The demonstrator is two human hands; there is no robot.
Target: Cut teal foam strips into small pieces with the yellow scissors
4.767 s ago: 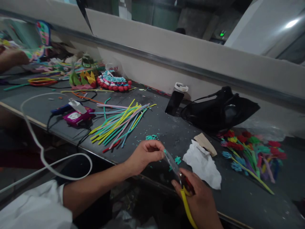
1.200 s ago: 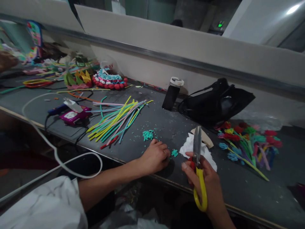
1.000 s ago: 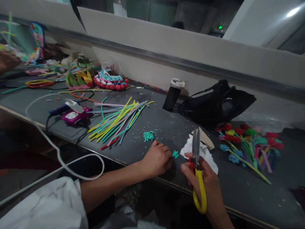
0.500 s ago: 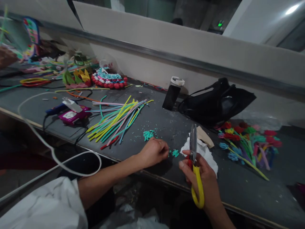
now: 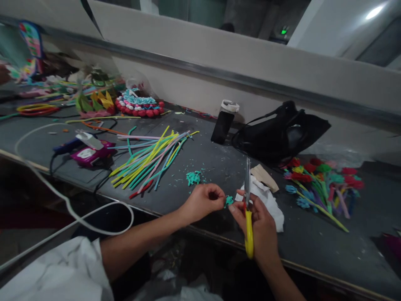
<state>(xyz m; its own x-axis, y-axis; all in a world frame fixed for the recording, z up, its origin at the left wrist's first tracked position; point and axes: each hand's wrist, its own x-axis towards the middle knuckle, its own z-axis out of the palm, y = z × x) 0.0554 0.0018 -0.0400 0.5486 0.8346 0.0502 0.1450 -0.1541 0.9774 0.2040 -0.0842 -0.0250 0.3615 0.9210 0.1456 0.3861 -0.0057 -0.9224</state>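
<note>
My right hand (image 5: 258,219) is wrapped round yellow-handled scissors (image 5: 248,234), whose blades point up and away. My left hand (image 5: 205,201) has its thumb and fingertips pinched together at the table's front edge; anything between them is too small to make out. A small green tuft (image 5: 229,200) shows between the two hands, by the left fingertips. Beyond my left hand lies a pile of green clippings (image 5: 193,177). To the left, a bundle of coloured pipe cleaners (image 5: 150,161) is spread out. A white cloth (image 5: 266,202) lies behind my right hand.
On the right are a black bag (image 5: 278,136) and colourful pipe-cleaner flowers (image 5: 322,179). A black bottle (image 5: 224,123) stands near the wall. At left are a purple glue gun (image 5: 90,154), a white cable (image 5: 62,190) and a beaded craft piece (image 5: 139,104). Another person's hand (image 5: 3,74) shows far left.
My right hand has moved left and turned the scissors more edge-on. My left hand has turned, so its pinched thumb and finger now show, close to the right hand. The view has shifted slightly.
</note>
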